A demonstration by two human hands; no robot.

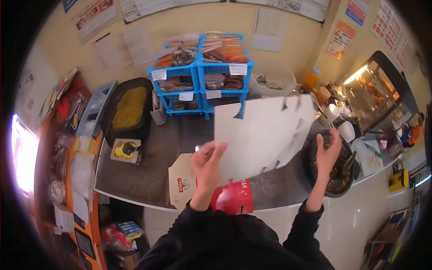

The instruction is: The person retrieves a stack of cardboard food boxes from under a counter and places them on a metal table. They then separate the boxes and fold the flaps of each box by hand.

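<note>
A flat, unfolded cardboard box blank [261, 135], grey-white with cut tabs, is held up above the counter. My left hand [208, 164] grips its lower left edge. My right hand [327, 150] holds its right edge. Below the blank, a stack of flat boxes [184, 180] with a red logo lies on the counter [148, 175], next to a red printed box [236, 200] at the front edge.
Blue stacked baskets [202, 72] with bagged food stand at the back. A black tray of yellow food [128, 108] is at the left, and a small yellow container [124, 150] lies by it. A dark stone mortar [335, 173] sits at the right. A lit display case [373, 90] is at far right.
</note>
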